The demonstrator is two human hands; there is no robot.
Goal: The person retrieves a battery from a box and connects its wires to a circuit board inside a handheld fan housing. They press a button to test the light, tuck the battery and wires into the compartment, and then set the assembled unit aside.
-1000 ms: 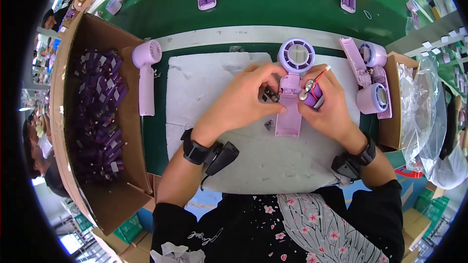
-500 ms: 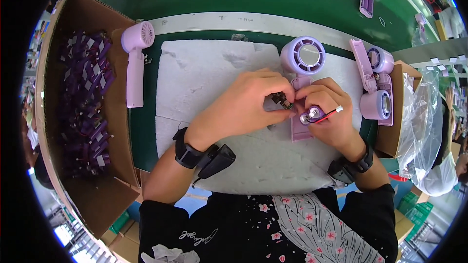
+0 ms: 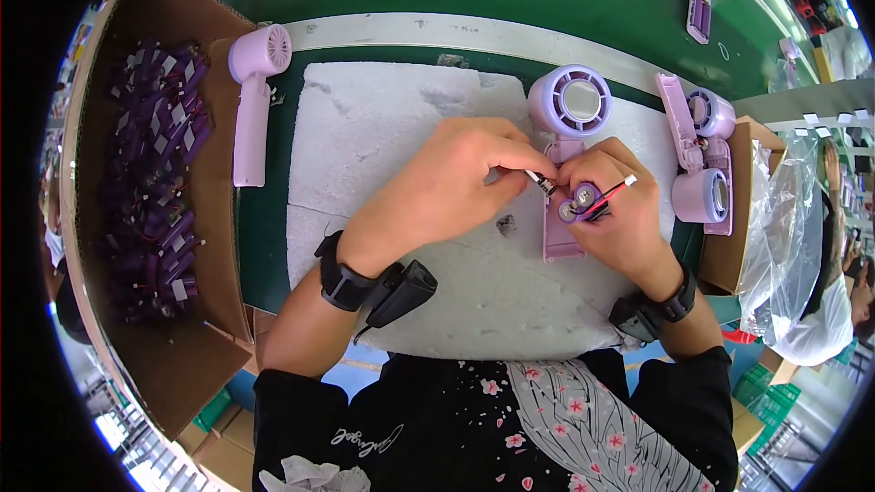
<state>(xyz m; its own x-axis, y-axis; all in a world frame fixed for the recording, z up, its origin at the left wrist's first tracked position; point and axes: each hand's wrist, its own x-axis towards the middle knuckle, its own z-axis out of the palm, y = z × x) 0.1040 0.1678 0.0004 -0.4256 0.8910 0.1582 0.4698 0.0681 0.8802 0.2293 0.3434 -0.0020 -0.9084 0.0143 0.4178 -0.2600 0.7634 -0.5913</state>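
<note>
Battery pack [image 3: 584, 195], pinched by the right hand [image 3: 624, 210] over the open pink handle [image 3: 562, 244] on the near side of the fan head [image 3: 581, 100], appears not yet seated; the left hand [image 3: 456, 182] pinches a small dark part [image 3: 547, 184], seemingly unfitted.

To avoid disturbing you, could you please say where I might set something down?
The white foam pad is bare between the left hand and the fan at left, and nearer the flowered shirt. It is crowded around the right hand, battery pack and opened fan; other fans crowd the right edge.
</note>
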